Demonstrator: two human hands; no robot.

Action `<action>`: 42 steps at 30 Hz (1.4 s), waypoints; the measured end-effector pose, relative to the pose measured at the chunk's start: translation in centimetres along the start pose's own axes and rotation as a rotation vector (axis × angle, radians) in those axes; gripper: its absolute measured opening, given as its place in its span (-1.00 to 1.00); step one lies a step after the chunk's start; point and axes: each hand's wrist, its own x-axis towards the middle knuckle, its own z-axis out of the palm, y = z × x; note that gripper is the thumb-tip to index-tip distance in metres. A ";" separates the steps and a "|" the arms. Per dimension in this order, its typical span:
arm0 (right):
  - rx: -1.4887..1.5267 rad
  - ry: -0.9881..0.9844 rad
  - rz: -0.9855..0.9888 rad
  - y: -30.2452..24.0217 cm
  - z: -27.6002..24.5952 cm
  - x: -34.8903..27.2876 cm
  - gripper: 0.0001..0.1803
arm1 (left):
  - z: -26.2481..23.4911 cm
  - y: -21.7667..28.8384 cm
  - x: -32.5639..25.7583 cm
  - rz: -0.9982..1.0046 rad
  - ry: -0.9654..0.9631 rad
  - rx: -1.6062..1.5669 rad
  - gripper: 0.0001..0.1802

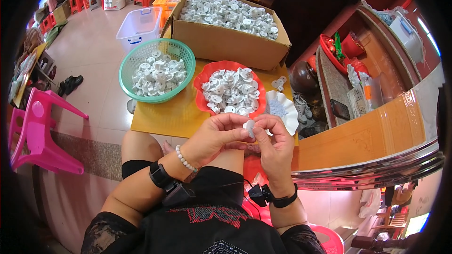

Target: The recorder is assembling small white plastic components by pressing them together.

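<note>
Both hands meet over my lap at the table's near edge. Between the fingertips of my left hand is a small white plastic part with a rounded face. The thumb and fingers of my right hand pinch the same part from its other side; whether they hold a second tiny piece cannot be made out. Just beyond the hands stands a red scalloped bowl heaped with similar white parts. To its right, partly behind my right hand, a white wavy-rimmed dish holds small pale bluish-clear pieces.
A green basket of white parts sits left on the yellow table. Behind is a cardboard box full of them. A clear bin stands beyond. A pink stool is left; a wooden counter curves along the right.
</note>
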 end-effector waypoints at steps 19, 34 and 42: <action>0.009 -0.115 0.009 -0.2 -0.9 0.6 -0.94 | 0.3 0.3 -0.1 0.059 0.029 0.121 -0.68; -0.024 0.020 0.029 1.3 -1.1 1.9 -0.90 | -1.8 3.1 0.6 0.373 0.158 0.381 -0.70; -1.014 -0.011 0.252 11.4 -11.0 4.3 -0.79 | -9.5 10.6 0.2 1.008 0.745 1.329 -0.66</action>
